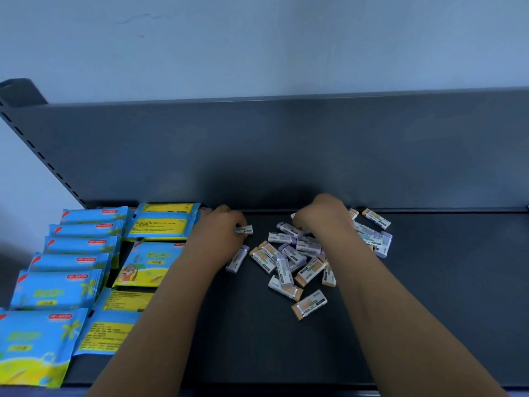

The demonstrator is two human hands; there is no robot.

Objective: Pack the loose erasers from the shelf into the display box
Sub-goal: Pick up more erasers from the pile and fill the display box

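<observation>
Several small wrapped erasers (289, 259), purple and orange ended, lie in a loose heap on the dark shelf (443, 282). My left hand (223, 227) reaches in from the lower left and pinches one eraser (244, 229) at the heap's left edge. Another eraser (237, 258) lies just under that wrist. My right hand (323, 216) is curled over the back of the heap, fingers down among the erasers; what it holds is hidden. No display box is in view.
Several blue and yellow wipe packets (71, 270) cover the left part of the shelf, overlapping in rows. The grey back panel (286, 153) rises behind the heap. More erasers (376, 219) lie at the back right.
</observation>
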